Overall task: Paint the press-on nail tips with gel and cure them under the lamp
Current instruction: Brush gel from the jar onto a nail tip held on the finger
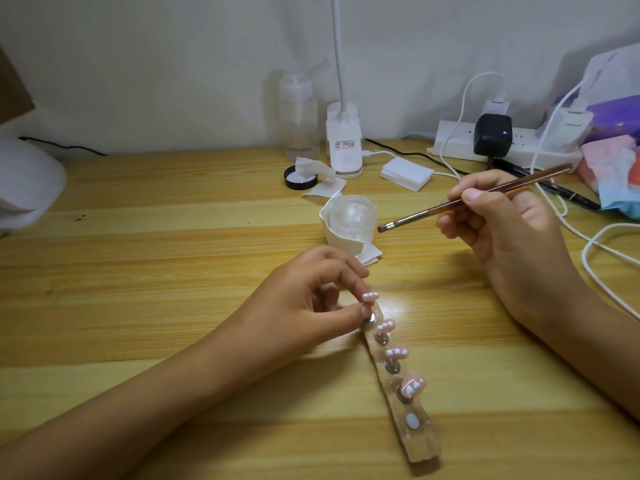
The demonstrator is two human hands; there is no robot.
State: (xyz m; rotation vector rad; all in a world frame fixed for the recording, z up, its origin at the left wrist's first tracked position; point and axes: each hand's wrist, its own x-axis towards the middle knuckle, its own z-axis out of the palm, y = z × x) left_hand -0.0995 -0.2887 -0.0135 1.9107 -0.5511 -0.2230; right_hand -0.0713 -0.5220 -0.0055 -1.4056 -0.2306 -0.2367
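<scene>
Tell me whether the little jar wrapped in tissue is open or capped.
Open. The jar shows a bare rim, and a black lid lies apart behind it.

Bare left hand (311,301) and right hand (509,237), bare forearms, short fingernails.

I see left hand (311,299) pinching the far-end nail tip (370,297) on the holder strip (412,424). Three more painted tips (397,353) (pink, white marks) stand along it. Meanwhile right hand (502,230) grips the brush (467,199), bristles just beside the tissue-wrapped jar (351,216) on the wooden table (156,254).
</scene>
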